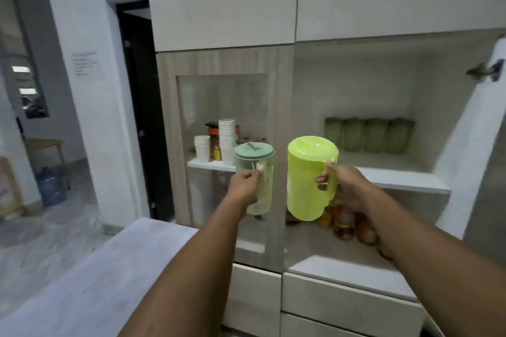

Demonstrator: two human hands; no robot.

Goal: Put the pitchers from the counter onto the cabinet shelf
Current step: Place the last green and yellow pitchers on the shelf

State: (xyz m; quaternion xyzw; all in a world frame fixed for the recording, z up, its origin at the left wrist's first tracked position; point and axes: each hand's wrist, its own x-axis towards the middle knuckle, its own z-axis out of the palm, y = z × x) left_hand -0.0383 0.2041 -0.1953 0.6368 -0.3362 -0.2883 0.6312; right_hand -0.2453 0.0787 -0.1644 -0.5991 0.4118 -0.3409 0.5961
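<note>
**Pitchers held up in front of the cabinet**

Pitchers in both hands, and that's the whole picture from the head camera. The left hand (245, 185) is wrapped around the handle of the pale green pitcher (256, 176), gripping it shut, with the thumb up near the dark green lid. The pitcher hangs in the air in front of the glass-panelled cabinet door (227, 150), roughly upright. Over on the other side, the right hand (346, 182) has its fingers (323, 178) threaded through the handle of the yellow-green pitcher (309, 180), clamped tight on it. This one is bigger and brighter, lid on, tipped slightly toward the camera, and it floats just in front of the open cabinet bay. The two pitchers sit side by side with a narrow gap between them, not touching.

Behind the yellow-green pitcher, the cabinet shelf (405, 180) runs off to the right, white-edged, with a row of green jars (369, 134) lined up at its back. Below that shelf, amber bottles (343, 223) cluster on the lower surface, partly hidden by the right forearm. Through the glass door, stacks of white cups (227, 139) stand on an inner shelf, with a red-lidded container behind them. The bench (90, 276) stretches out under the left arm at lower left, pale and grey. A dark doorway (139, 107) opens left of the cabinet.
</note>
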